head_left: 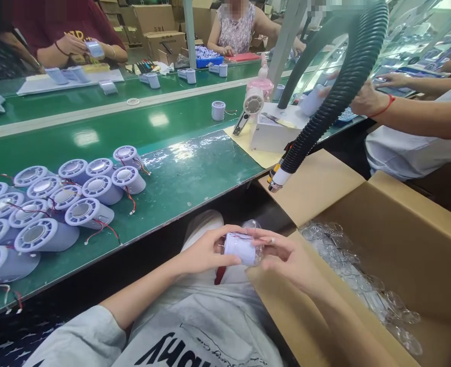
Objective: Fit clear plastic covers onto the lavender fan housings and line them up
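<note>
Over my lap, my left hand (216, 250) is closed around a lavender cylindrical housing (241, 248) that lies on its side. Thin red and dark wires run along the top of this housing. The fingers of my right hand (286, 257) are closed about its right end, where a small see-through plastic part (258, 253) shows, partly hidden by the fingers. On the green bench to the left stand several similar lavender housings (90, 211), with ring-shaped tops and red, white and black wires hanging out.
An open cardboard box (401, 239) at my right holds several clear plastic parts (359, 280). A black ribbed hose (332, 97) hangs above the box's flap. A white box-shaped device (275, 133) and a handheld fan (249, 108) sit on the bench (195, 168). Co-workers' hands are across the belt and at right.
</note>
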Demonstrator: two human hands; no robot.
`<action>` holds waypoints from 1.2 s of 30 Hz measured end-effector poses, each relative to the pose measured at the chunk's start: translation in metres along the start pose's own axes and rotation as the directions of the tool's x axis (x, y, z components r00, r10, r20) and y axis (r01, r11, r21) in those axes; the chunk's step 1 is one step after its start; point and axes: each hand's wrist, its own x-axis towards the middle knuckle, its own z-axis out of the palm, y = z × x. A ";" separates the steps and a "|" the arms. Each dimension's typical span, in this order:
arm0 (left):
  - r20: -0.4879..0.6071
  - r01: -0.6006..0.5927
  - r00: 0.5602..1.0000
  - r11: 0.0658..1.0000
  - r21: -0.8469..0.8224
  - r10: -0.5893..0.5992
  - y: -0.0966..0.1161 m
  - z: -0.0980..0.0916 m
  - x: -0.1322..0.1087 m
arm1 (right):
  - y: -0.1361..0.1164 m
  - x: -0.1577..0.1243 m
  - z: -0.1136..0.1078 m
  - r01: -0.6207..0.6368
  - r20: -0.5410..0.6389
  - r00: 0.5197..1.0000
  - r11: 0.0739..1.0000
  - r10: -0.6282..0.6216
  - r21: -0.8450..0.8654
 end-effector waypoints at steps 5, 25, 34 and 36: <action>0.015 0.069 0.998 0.983 -0.173 -0.067 -0.006 0.000 -0.003 | 0.006 -0.014 0.000 0.271 0.067 0.962 0.899 -0.264 -0.343; 0.072 -0.026 0.997 0.994 0.105 0.019 0.018 -0.002 -0.019 | -0.004 -0.020 0.007 -0.067 0.112 0.992 0.994 0.057 0.085; 0.088 -0.035 0.996 0.992 0.120 0.025 0.019 -0.003 -0.019 | -0.006 -0.016 0.012 -0.227 0.136 0.971 0.938 0.197 0.261; 0.090 -0.038 0.996 0.992 0.118 0.027 0.018 -0.003 -0.019 | -0.005 -0.015 0.014 -0.268 0.130 0.962 0.918 0.239 0.291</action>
